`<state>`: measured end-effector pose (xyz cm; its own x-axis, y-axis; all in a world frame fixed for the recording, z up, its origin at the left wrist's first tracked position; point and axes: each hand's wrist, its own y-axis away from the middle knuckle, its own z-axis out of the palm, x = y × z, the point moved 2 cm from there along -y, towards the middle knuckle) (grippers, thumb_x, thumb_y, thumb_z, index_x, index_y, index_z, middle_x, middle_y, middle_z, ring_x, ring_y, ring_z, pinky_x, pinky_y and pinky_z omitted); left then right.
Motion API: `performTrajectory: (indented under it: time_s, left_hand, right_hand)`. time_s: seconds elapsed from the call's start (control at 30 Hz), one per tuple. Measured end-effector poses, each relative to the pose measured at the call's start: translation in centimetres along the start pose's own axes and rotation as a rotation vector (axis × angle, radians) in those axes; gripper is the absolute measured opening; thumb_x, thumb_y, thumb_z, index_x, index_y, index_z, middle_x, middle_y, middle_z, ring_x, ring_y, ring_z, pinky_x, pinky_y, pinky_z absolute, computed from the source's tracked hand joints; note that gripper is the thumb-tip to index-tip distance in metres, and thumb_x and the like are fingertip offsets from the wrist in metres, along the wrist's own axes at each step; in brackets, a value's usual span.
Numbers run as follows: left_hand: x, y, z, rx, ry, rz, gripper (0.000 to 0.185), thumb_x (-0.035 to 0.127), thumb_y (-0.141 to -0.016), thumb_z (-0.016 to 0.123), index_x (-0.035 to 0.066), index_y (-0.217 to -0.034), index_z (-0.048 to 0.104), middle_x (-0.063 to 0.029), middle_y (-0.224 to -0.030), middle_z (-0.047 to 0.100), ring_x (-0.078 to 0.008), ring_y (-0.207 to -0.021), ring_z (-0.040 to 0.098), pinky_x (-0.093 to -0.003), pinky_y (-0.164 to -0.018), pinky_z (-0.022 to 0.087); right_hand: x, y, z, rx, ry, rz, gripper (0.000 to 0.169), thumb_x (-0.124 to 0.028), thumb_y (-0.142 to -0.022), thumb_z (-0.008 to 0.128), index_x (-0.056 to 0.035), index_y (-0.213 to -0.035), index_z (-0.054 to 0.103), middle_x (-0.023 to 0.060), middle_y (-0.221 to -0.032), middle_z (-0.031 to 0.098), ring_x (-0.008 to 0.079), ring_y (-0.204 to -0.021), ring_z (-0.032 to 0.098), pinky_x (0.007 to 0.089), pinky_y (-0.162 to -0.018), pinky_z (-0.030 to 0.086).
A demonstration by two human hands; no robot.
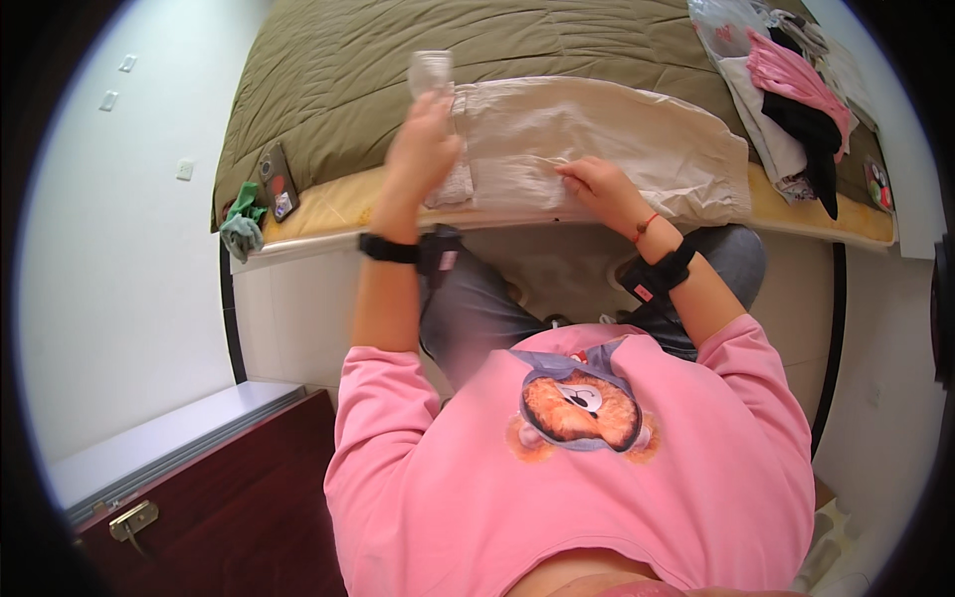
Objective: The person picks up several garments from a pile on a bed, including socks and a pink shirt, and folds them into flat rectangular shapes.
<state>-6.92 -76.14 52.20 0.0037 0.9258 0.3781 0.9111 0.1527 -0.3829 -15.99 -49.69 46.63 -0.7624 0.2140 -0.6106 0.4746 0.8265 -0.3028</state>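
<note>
Pale beige trousers [597, 123] lie folded lengthwise along the near edge of the bed, with a gathered elastic cuff at the right end. At their left end is my left hand [424, 153], blurred, over the waistband area. A pale ribbed piece of cloth [431, 71] sticks out beyond its fingers; whether the fingers grip it is unclear. My right hand [603, 188] pinches the upper layer of the trousers near their middle, by a thin pale edge or cord.
An olive quilt [559, 37] covers the bed over a yellow mattress edge [328, 205]. At left lie a phone [278, 183] and small green cloths [242, 224]. Piled clothes [802, 104] are at right. A dark red door [224, 492] stands at lower left.
</note>
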Motion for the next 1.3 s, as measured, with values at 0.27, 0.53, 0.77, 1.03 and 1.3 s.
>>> performTrajectory:
  time_s: [0.27, 0.53, 0.77, 1.03, 1.3]
  left_hand:
    - [11.3, 0.1, 9.9, -0.303, 0.066, -0.111, 0.057, 0.013, -0.078, 0.057, 0.004, -0.133, 0.046, -0.0211, -0.144, 0.038, -0.0387, -0.112, 0.056, -0.0445, -0.09, 0.048]
    - [7.1, -0.1, 5.1, -0.359, -0.011, -0.093, 0.063, 0.035, -0.088, 0.059, 0.015, -0.144, 0.036, -0.0202, -0.144, 0.038, -0.0357, -0.13, 0.04, -0.0469, -0.106, 0.031]
    - [5.7, 3.7, 8.3, -0.125, -0.164, -0.196, 0.073, 0.058, -0.089, 0.047, 0.013, -0.146, 0.034, -0.0205, -0.152, 0.026, -0.0414, -0.141, 0.017, -0.0478, -0.114, 0.012]
    - [6.3, 2.6, 9.2, -0.438, -0.253, -0.106, 0.067, 0.058, -0.087, 0.048, 0.02, -0.143, 0.041, -0.0209, -0.151, 0.026, -0.0346, -0.142, 0.02, -0.049, -0.114, 0.014]
    - [2.8, 1.7, 8.4, -0.196, 0.01, -0.219, 0.033, 0.032, -0.081, 0.068, 0.022, -0.112, 0.064, -0.022, -0.138, 0.045, -0.0371, -0.133, 0.035, -0.0509, -0.107, 0.03]
  right_hand:
    - [0.7, 2.3, -0.9, -0.011, -0.114, 0.002, 0.019, -0.006, -0.086, 0.057, -0.003, -0.104, 0.064, 0.0167, -0.097, 0.064, 0.0358, -0.087, 0.059, 0.0407, -0.078, 0.049]
    - [1.7, 2.2, -0.9, 0.077, -0.479, 0.304, 0.033, -0.011, -0.085, 0.059, -0.004, -0.118, 0.058, 0.0172, -0.105, 0.064, 0.0344, -0.093, 0.061, 0.0396, -0.081, 0.049]
    - [1.6, -1.4, 1.6, 0.236, -0.191, 0.09, 0.034, -0.007, -0.08, 0.061, -0.0023, -0.113, 0.059, 0.0197, -0.1, 0.06, 0.035, -0.092, 0.058, 0.0381, -0.085, 0.048]
    - [3.6, -0.3, 0.5, 0.156, -0.097, 0.268, 0.029, -0.007, -0.077, 0.057, 0.0007, -0.106, 0.06, 0.0212, -0.104, 0.06, 0.0383, -0.099, 0.056, 0.0413, -0.09, 0.046]
    - [6.5, 6.3, -10.3, 0.413, 0.621, 0.511, 0.051, -0.023, -0.079, 0.066, -0.0061, -0.125, 0.05, 0.0186, -0.115, 0.058, 0.0355, -0.108, 0.054, 0.0446, -0.092, 0.045]
